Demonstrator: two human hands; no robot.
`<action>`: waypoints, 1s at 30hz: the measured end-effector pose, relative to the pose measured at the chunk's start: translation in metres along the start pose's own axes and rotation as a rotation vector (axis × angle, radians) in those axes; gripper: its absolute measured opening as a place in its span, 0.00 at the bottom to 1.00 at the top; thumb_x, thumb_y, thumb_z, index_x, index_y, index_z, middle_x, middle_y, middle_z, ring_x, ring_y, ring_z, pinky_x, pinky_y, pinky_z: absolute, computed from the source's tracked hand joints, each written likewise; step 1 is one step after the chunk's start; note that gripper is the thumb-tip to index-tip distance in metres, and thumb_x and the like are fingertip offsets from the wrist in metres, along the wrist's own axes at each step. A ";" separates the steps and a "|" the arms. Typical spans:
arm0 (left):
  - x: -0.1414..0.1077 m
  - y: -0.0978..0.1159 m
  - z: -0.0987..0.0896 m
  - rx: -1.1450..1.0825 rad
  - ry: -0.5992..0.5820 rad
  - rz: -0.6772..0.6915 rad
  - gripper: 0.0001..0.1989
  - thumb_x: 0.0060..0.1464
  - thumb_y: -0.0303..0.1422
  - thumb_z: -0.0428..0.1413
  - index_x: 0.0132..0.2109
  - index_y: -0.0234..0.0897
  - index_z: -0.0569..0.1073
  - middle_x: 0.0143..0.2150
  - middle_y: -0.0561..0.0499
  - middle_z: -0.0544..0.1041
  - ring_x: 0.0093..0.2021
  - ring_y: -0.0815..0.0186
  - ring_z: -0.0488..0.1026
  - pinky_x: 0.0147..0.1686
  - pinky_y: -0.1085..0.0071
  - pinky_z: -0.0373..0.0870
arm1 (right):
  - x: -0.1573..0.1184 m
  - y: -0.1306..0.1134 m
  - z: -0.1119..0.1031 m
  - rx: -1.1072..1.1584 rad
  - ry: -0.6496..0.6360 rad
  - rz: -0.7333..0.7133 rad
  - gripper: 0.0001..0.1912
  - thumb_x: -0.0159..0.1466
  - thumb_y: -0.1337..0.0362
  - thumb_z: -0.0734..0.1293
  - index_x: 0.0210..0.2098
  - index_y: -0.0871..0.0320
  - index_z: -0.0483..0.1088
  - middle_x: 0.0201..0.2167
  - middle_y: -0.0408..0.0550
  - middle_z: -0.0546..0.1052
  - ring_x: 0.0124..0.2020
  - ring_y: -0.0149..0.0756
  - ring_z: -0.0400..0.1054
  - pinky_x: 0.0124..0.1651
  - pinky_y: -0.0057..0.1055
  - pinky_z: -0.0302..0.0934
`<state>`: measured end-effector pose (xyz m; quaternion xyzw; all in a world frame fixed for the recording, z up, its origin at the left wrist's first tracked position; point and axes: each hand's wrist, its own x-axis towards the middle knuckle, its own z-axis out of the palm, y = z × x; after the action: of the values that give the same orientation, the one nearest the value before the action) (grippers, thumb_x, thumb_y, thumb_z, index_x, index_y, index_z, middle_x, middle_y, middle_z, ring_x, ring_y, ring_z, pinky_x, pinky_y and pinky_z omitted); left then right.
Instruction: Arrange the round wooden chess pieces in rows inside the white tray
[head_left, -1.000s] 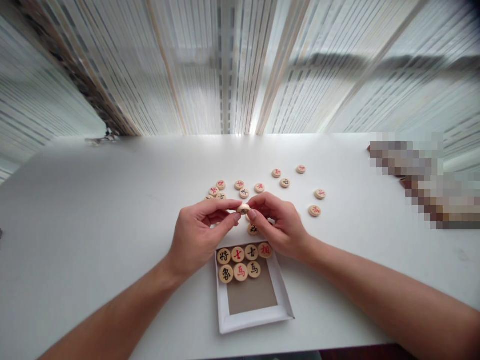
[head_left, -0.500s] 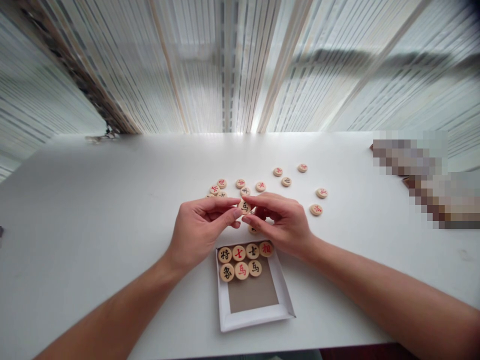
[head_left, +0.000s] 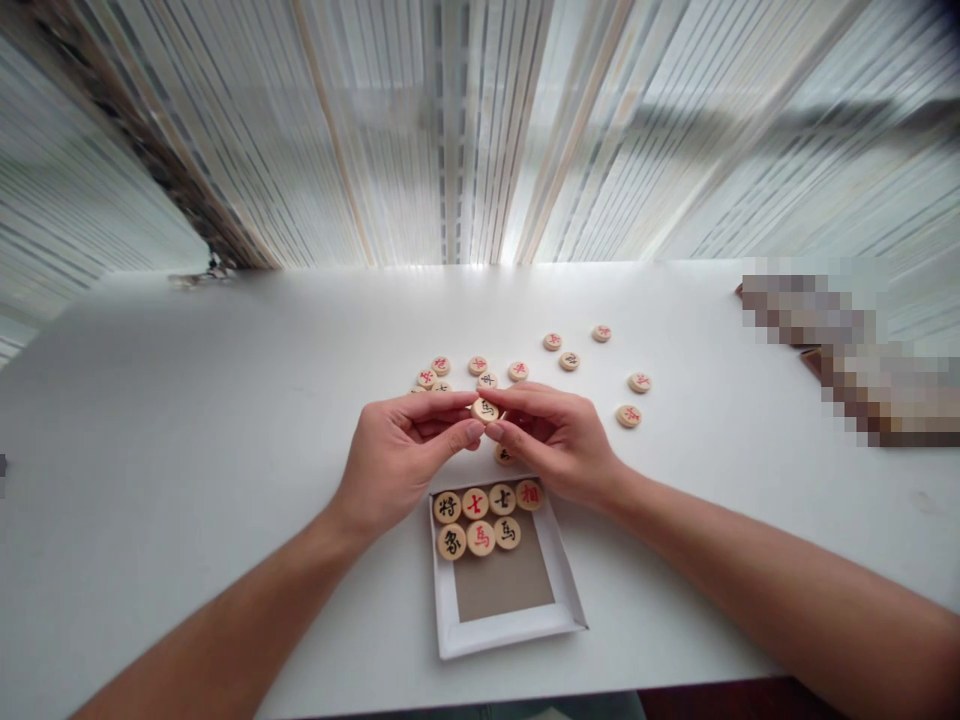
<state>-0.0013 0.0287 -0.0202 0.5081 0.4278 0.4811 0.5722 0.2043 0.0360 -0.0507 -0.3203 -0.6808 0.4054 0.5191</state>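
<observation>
Between my left hand (head_left: 397,450) and my right hand (head_left: 562,440) is a round wooden Chinese chess piece (head_left: 486,409) with a black horse character, pinched from both sides by thumbs and fingertips. It is held above the table, its face tilted upward. Just below the hands lies a shallow white box (head_left: 510,634) with a brown bottom. Two rows of pieces lie in it, face up: a row along the far wall, ending in a red-marked piece (head_left: 529,494), and a shorter row with a red horse piece (head_left: 481,538). My right hand partly hides another piece (head_left: 505,454) on the table.
Several loose pieces lie beyond my hands on the white table (head_left: 225,420), among them a red-marked piece (head_left: 628,416) on the right. Blurred, pixelated objects (head_left: 885,395) stand at the far right. A striped curtain (head_left: 405,150) hangs behind the table.
The held piece has tipped back a little, so its face looks flatter, and my right thumb has shifted slightly. The pieces in the box lie as before; the view has moved slightly.
</observation>
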 end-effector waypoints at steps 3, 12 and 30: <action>0.001 0.000 0.000 -0.004 -0.003 -0.003 0.16 0.50 0.31 0.78 0.47 0.38 0.90 0.38 0.48 0.90 0.35 0.64 0.87 0.43 0.70 0.87 | 0.001 0.000 0.000 0.021 -0.003 -0.025 0.19 0.70 0.69 0.74 0.59 0.49 0.84 0.36 0.47 0.79 0.29 0.28 0.71 0.25 0.22 0.66; 0.002 -0.002 -0.001 0.019 -0.015 0.000 0.10 0.55 0.31 0.75 0.46 0.38 0.89 0.38 0.48 0.89 0.36 0.66 0.86 0.42 0.72 0.86 | -0.002 0.005 0.003 0.070 0.011 -0.012 0.21 0.67 0.72 0.76 0.58 0.49 0.83 0.41 0.46 0.77 0.29 0.27 0.72 0.28 0.25 0.70; 0.000 0.004 0.002 -0.043 -0.022 -0.063 0.14 0.51 0.33 0.78 0.44 0.37 0.89 0.39 0.49 0.90 0.37 0.64 0.88 0.44 0.72 0.88 | 0.000 0.001 0.003 -0.024 0.104 -0.038 0.06 0.67 0.70 0.76 0.43 0.55 0.85 0.36 0.47 0.82 0.27 0.28 0.71 0.25 0.24 0.65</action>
<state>0.0000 0.0281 -0.0158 0.4872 0.4267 0.4664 0.6025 0.2019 0.0354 -0.0518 -0.3341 -0.6637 0.3699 0.5577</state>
